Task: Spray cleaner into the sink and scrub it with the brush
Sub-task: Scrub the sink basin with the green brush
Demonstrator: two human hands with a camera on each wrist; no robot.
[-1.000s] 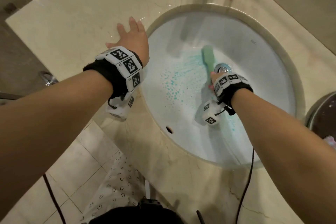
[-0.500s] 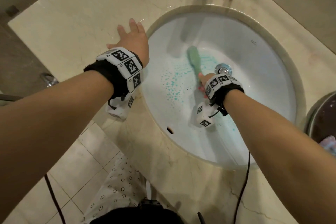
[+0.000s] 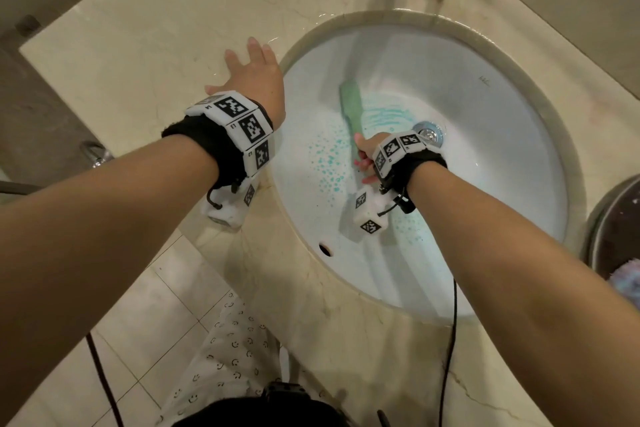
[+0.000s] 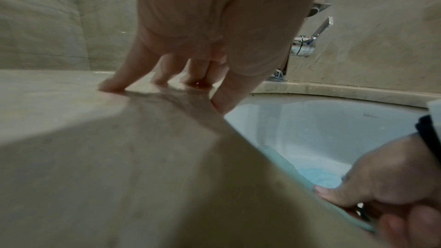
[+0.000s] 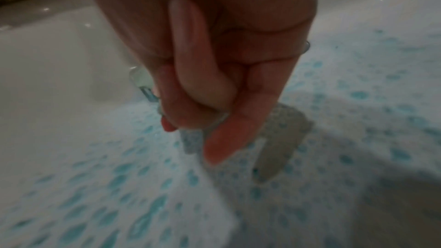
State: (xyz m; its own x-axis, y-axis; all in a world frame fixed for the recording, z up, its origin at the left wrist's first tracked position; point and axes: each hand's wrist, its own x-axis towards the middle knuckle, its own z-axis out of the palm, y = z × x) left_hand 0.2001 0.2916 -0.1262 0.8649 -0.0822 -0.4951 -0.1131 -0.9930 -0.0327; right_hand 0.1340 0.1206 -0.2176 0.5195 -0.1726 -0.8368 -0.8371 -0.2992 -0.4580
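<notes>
Inside sink (image 3: 502,135), right hand (image 3: 369,158) hides brush (image 3: 349,104) handle.

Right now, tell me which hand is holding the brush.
The right hand, down in the sink, grips the green brush. The left hand lies flat on the counter, holding nothing.

We are viewing the sink (image 3: 502,204) from overhead; wrist cameras are sitting low and close, both sharing its basin (image 4: 310,129).
</notes>
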